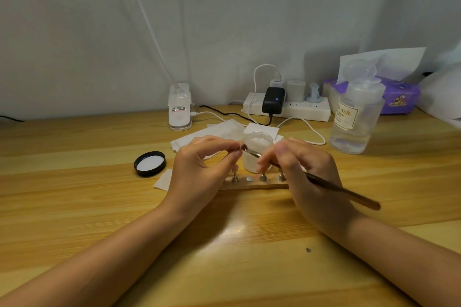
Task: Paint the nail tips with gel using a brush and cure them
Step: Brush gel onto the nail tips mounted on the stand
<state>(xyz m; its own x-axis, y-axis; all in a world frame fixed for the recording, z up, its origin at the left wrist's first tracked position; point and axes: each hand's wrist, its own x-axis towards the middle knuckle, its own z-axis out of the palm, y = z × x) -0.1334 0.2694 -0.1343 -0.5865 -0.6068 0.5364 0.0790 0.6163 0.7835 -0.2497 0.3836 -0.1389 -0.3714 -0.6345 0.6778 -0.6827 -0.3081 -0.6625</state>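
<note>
My left hand pinches a small nail tip on its holder between thumb and forefinger, raised above the table. My right hand grips a long dark brush, and its bristle end touches the held nail tip. Below the hands lies a tan holder strip with three metal stands and one bare round magnet spot. An open clear jar of pale gel stands just behind the strip, partly hidden by my fingers.
The jar's black lid lies upside down at the left. White wipes lie behind the jar. A clip lamp, a power strip, a clear liquid bottle and a purple tissue box line the back of the wooden table.
</note>
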